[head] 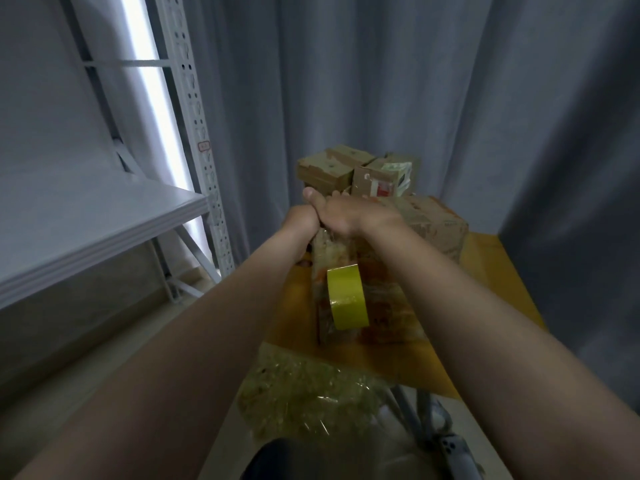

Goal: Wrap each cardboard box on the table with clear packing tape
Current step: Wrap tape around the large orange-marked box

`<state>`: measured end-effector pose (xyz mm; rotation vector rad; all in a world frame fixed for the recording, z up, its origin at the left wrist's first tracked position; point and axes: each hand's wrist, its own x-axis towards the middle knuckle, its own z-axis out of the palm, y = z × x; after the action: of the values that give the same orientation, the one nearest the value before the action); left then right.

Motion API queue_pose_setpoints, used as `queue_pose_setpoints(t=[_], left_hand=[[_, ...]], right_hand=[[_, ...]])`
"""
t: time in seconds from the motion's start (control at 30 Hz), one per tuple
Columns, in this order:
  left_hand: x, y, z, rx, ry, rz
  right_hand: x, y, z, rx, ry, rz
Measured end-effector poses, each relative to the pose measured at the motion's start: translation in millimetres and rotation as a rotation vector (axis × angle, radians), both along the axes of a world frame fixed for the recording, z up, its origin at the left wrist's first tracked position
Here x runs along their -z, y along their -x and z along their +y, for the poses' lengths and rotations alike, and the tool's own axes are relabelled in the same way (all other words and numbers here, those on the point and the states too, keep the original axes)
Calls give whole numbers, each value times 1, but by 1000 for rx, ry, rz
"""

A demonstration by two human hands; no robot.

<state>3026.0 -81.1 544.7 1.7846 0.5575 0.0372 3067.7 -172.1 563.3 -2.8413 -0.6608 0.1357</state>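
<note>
Head view. Taped cardboard box (381,306) at middle of yellow table (502,289), glossy with clear tape, long side running away from camera. Yellow-tinted tape roll (347,297) on edge against its upper face, near the left side. Both arms stretched forward, meeting at the box's far top end. Right hand (341,214) laid over that end, thumb (309,194) stuck out to the left, fingers dropping past the edge and hidden; cannot tell if gripping. Left hand (301,218) tucked under and beside the right one, fingers hidden; grip cannot be told. Larger brown box (436,223) just behind to the right. Small boxes (332,168) at far end, labelled box (381,180) beside them. Crumpled clear tape wad (311,393) at near table edge. White metal rack (194,133) on left. Grey curtain (415,81) behind.
</note>
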Motion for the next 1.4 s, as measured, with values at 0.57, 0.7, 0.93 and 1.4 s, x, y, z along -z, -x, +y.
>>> queue_pose_setpoints(t=[0.57, 0.7, 0.93, 1.4], left_hand=[[25, 25, 2, -140, 313, -288], [72, 50, 5, -28, 200, -366], [107, 71, -13, 270, 27, -419], [35, 31, -14, 214, -69, 157]], right_hand=[[100, 105, -114, 335, -1281, -541], [126, 88, -141, 649, -1212, -193], [135, 84, -142, 624, -1099, -32], [84, 70, -172, 555, -848, 43]])
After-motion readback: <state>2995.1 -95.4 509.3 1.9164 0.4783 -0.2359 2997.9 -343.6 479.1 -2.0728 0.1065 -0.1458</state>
